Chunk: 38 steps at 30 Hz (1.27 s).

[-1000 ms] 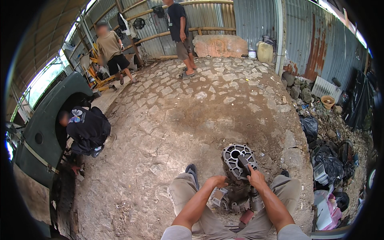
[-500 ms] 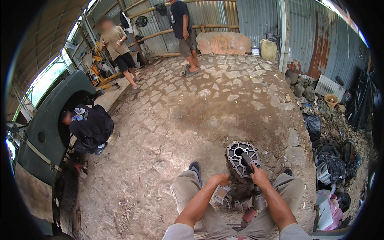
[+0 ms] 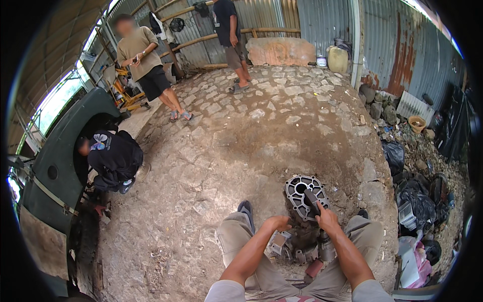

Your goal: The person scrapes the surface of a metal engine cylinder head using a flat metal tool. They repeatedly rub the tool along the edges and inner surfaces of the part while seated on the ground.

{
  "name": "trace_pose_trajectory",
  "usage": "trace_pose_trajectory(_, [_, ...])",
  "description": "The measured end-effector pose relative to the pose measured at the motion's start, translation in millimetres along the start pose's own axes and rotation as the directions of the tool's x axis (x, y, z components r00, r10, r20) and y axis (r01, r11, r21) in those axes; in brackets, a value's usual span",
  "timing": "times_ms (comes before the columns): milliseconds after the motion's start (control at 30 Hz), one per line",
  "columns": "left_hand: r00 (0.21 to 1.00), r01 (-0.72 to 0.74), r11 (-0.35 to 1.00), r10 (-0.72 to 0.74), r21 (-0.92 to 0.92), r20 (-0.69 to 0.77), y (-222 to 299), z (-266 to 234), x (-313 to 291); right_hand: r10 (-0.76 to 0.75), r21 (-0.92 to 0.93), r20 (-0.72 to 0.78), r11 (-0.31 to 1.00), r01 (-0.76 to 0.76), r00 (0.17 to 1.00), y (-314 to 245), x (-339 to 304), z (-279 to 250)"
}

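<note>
A grey metal gearbox housing (image 3: 304,183) stands on the ground between my legs, its ribbed, bolt-holed flange facing up around a dark round opening. My right hand (image 3: 327,217) is closed around the near end of a dark bar-shaped tool (image 3: 311,201), whose exact kind I cannot make out. The tool's far end lies over the flange beside the opening. My left hand (image 3: 277,223) is at the housing's near left side, fingers bent against it and their tips partly hidden. Near it sits a small open box-like part (image 3: 278,242); a reddish block (image 3: 314,268) lies closer to me.
A dark green vehicle body (image 3: 55,166) stands at left, with a person (image 3: 116,160) crouching beside it. Two more people stand at the back, one in a tan shirt (image 3: 138,53), one in dark clothes (image 3: 227,30). Black rubbish bags (image 3: 417,201) and debris line the right side.
The person in the tan shirt has stepped nearer and slightly right, bringing both hands together. My hands and the bar-shaped tool stay almost in place over the housing.
</note>
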State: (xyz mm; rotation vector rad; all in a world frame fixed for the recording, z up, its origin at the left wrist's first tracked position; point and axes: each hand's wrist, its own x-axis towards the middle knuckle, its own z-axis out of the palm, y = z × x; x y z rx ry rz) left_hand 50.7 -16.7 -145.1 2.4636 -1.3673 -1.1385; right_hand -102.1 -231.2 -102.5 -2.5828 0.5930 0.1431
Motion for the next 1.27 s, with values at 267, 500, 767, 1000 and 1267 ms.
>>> trace_pose_trajectory(267, [1.000,-0.005,1.000,0.005,-0.017,-0.023,-2,1,-2,-0.007,0.013,-0.010,1.000,0.007,1.000,-1,-1,-1])
trace_pose_trajectory(500, [1.000,-0.002,1.000,0.002,-0.006,0.000,-1,-2,-3,-0.041,0.023,-0.062,0.999,0.042,0.997,2,2,4])
trace_pose_trajectory(767, [1.000,0.024,0.999,-0.025,0.024,0.011,4,-7,-10,-0.046,0.029,-0.060,0.998,0.048,0.997,-1,2,4])
trace_pose_trajectory(1000, [1.000,0.020,1.000,-0.020,-0.020,-0.009,13,-13,-16,-0.051,0.039,-0.069,0.998,0.054,0.996,7,3,9])
trace_pose_trajectory(1267, [0.999,0.020,1.000,-0.021,-0.024,-0.034,6,-6,-12,-0.024,0.044,-0.029,0.999,0.025,0.999,4,6,8])
